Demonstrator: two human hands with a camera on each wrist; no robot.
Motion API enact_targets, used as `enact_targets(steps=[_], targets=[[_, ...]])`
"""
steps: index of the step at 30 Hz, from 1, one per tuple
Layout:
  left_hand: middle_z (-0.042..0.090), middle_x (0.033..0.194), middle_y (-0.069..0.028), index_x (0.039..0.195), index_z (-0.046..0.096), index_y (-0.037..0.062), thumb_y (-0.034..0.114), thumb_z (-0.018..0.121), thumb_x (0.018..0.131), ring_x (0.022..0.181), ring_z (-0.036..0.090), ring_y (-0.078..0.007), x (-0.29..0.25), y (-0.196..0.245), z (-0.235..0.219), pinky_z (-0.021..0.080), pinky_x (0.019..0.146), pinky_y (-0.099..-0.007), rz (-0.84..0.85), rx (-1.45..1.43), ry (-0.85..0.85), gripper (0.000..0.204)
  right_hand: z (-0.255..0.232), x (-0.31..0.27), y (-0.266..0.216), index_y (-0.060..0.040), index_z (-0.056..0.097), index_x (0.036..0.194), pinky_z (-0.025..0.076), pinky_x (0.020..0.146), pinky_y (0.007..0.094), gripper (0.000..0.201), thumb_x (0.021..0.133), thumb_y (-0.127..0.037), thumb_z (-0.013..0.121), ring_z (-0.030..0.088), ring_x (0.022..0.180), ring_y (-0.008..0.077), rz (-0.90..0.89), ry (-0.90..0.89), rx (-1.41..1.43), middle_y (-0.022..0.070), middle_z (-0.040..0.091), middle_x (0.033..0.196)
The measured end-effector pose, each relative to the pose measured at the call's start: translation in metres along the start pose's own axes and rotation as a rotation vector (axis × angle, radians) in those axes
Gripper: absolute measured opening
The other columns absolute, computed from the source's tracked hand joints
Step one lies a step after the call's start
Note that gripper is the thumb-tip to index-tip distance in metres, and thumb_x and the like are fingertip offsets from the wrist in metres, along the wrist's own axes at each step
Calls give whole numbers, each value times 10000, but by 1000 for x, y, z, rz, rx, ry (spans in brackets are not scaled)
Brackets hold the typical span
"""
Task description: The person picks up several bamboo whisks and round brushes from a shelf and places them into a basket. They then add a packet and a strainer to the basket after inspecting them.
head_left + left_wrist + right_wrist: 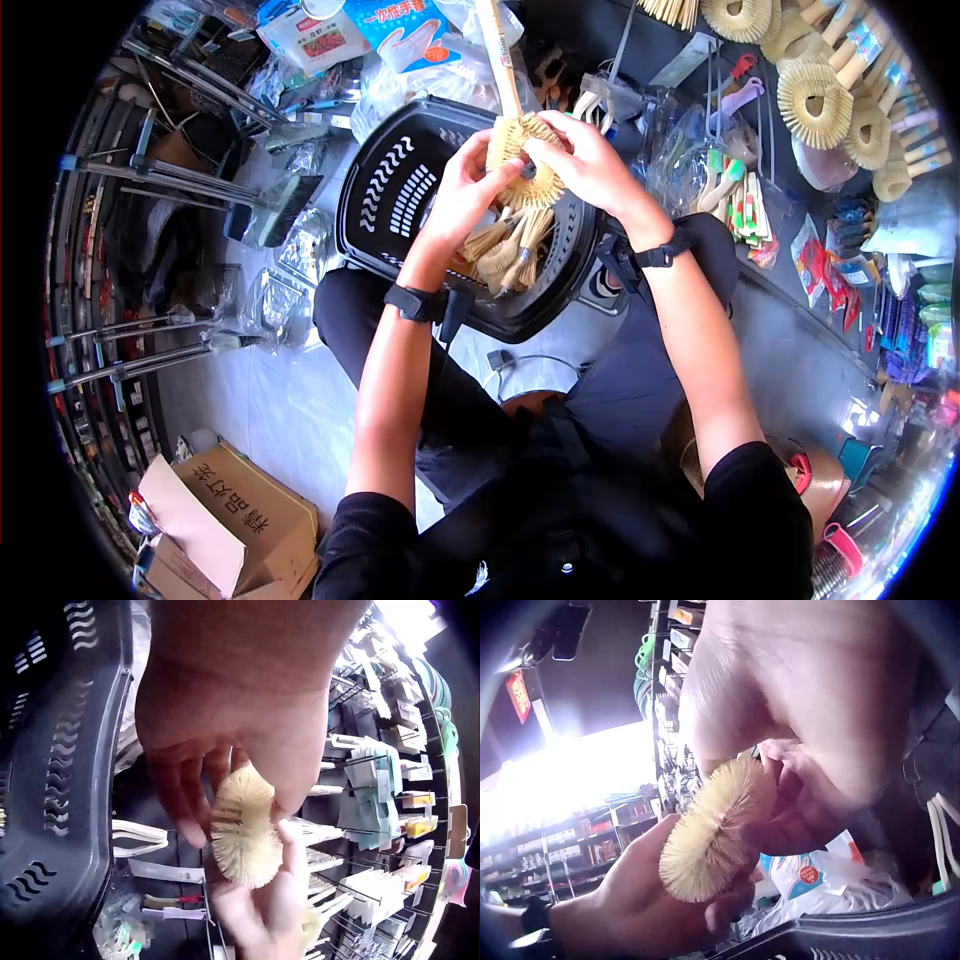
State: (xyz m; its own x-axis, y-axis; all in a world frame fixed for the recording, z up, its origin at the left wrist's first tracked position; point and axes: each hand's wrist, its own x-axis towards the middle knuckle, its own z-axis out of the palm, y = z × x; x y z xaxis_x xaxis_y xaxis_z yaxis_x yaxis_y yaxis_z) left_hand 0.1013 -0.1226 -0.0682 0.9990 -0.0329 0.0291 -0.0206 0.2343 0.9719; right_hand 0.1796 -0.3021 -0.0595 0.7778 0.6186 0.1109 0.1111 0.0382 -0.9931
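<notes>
A brush with pale bristles (535,185) and a wooden handle (497,55) is held up over a black plastic basket (385,195), its handle pointing away from the body. My left hand (463,192) grips the bristle head from the left, thumb across it. From the other side my right hand (592,168) pinches the same head. In the left wrist view the bristles (246,832) show as two rounded lobes between both hands. The right wrist view shows the bristle head (712,836) close up, with some fingers hidden behind it. More brushes (520,250) lie in the basket below.
Several similar brushes (815,100) hang on a rack at upper right. Packaged goods (405,35) stand beyond the basket. Metal rack bars (190,180) jut in from the left. An opened cardboard box (245,510) sits on the floor at lower left.
</notes>
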Motion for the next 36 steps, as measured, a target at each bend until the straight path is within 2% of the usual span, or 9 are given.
enact_targets(steps=[2,7,14,15,18,22,24,27,36], targets=[[662,1181,-65,1349,518,-16,85,766,893,1084,641,-136,-4,-3,2,533,970,-317,-20,9,-55,529,0,-4,3,25,575,1293,518,891,274,426,932,-157,708,622,1040,103,59,-77,103,64,666,1159],[661,1195,-68,1356,513,-20,62,774,870,1075,650,-140,-2,-12,-4,534,974,-322,-27,30,-85,558,-4,-15,-7,-6,513,1376,508,943,277,555,874,-78,739,625,1066,124,113,-206,184,70,642,1207],[681,1148,-56,1334,540,-13,53,753,873,1027,660,-122,-1,5,-8,532,952,-291,-81,4,-92,512,-8,-6,0,3,514,1366,513,933,273,499,895,-56,665,639,1066,133,174,-116,338,77,650,1190],[681,1144,-55,1332,541,-13,56,751,874,1023,660,-121,-1,6,-9,532,948,-289,-77,-3,-93,509,-11,-4,-1,-5,485,1387,495,993,293,515,901,-45,650,617,1146,150,197,-151,357,81,621,1257],[681,1133,-57,1318,545,-13,62,748,874,1011,663,-124,2,6,-14,534,940,-285,-62,10,-81,493,-12,0,-2,-4,469,1397,495,1000,301,527,906,-60,650,612,1153,151,228,-107,433,85,615,1268],[676,1134,-62,1315,540,-11,50,745,871,1013,664,-130,3,1,-14,542,929,-289,-56,31,-54,492,-1,0,-3,24,506,1369,519,952,292,508,902,-77,680,645,1077,156,239,-76,439,98,650,1204],[674,1137,-64,1316,536,-9,44,744,870,1016,665,-133,2,-1,-14,546,923,-293,-40,42,-58,494,3,-1,-5,33,498,1387,519,953,294,594,871,-115,752,652,1067,159,266,-145,354,104,661,1196],[675,1127,-73,1269,556,-22,46,740,865,1017,655,-126,0,-1,-12,543,923,-296,-23,45,-50,449,5,1,4,45,500,1386,518,958,293,592,861,-88,740,651,1072,159,242,-160,297,105,657,1214],[677,1134,-67,1304,537,-17,32,752,866,1016,663,-132,1,-2,-12,536,936,-295,-16,83,-56,490,9,-3,4,62,510,1369,509,976,288,545,863,-40,683,633,1109,156,242,-82,332,104,642,1243]])
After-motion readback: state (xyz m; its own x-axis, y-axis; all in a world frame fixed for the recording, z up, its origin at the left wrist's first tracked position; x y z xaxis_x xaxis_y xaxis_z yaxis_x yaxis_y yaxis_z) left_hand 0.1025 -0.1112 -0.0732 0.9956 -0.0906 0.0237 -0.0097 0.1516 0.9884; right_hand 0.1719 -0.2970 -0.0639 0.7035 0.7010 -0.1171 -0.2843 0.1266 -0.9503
